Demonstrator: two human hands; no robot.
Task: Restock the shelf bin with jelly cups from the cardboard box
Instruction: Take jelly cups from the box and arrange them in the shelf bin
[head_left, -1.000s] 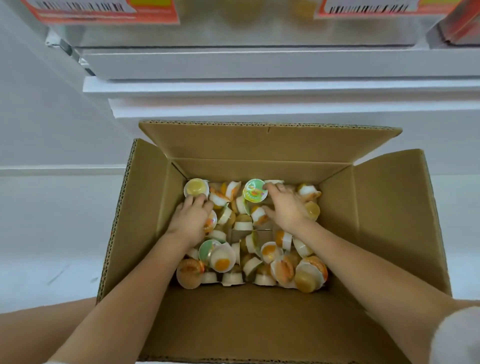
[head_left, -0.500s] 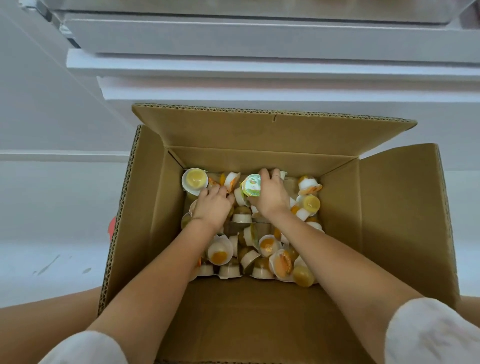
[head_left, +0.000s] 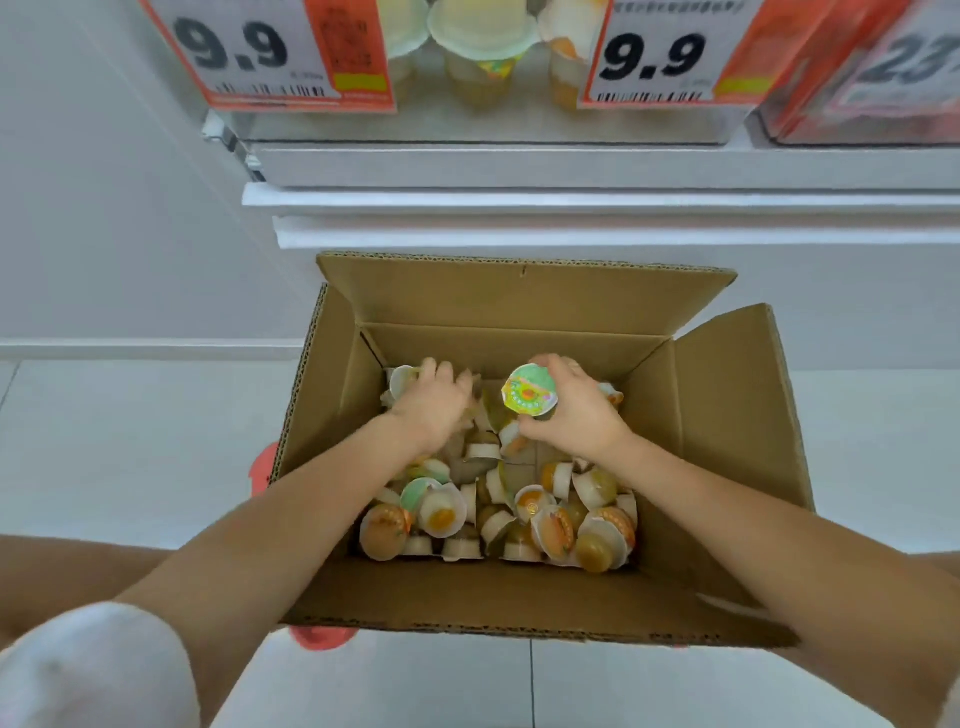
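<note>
1. Nearest me, the open brown cardboard box (head_left: 727, 415) sits on the floor; its small round plastic jelly cups (head_left: 498, 514) lie tumbled across the bottom.
2. My left hand (head_left: 431, 402), at 11 o'clock in the box, reaches down among the cups; blur hides whether its fingers grip any.
3. My right hand (head_left: 576, 410), at 1 o'clock, pinches a jelly cup with a green foil lid (head_left: 530, 389), lid tilted toward me.
4. Farthest, at 12 o'clock and well above, is the clear shelf bin (head_left: 488, 124), part stocked, between white-and-orange price tags (head_left: 270, 52). The right hand is the readier, I judge; its lift goes straight up and forward.
</note>
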